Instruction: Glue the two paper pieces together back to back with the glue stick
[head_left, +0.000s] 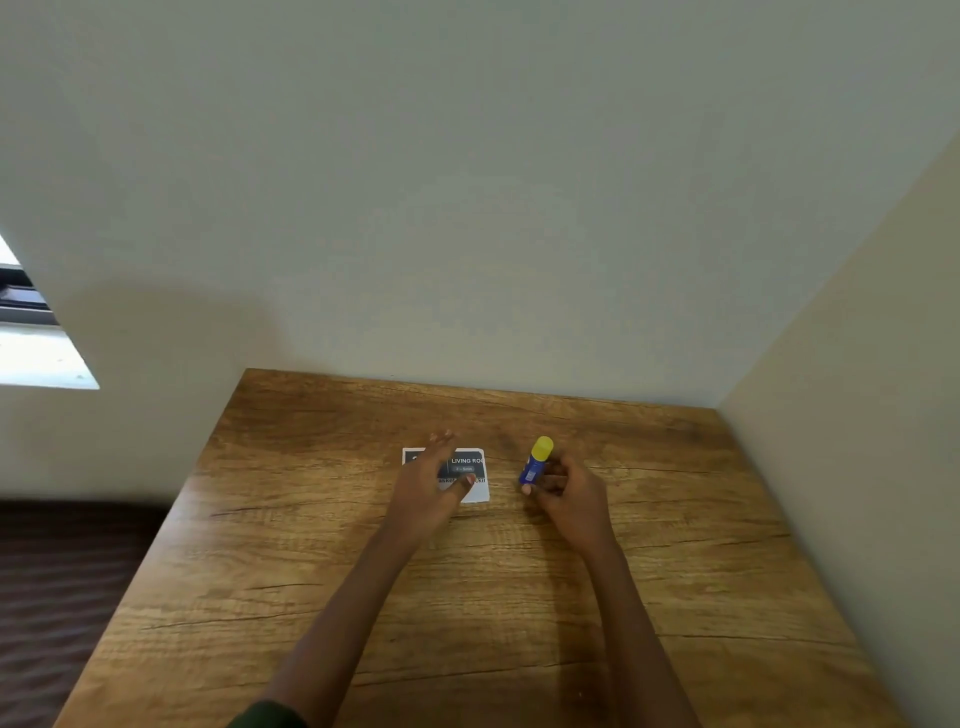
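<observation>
Head view shows our right hand (563, 493) curled round the blue glue stick (536, 462), its yellow cap (543, 448) on and pointing away from the palm. Just to its left our left hand (431, 483) lies with straight, spread fingers over the paper (475, 480) on the table (519, 623); we cannot tell whether it presses down. We judge the risks to be gluing the printed face, which lies upward under that palm, and the sheet sliding if the flat hand lets go; a second piece is not visible apart, perhaps hidden beneath.
</observation>
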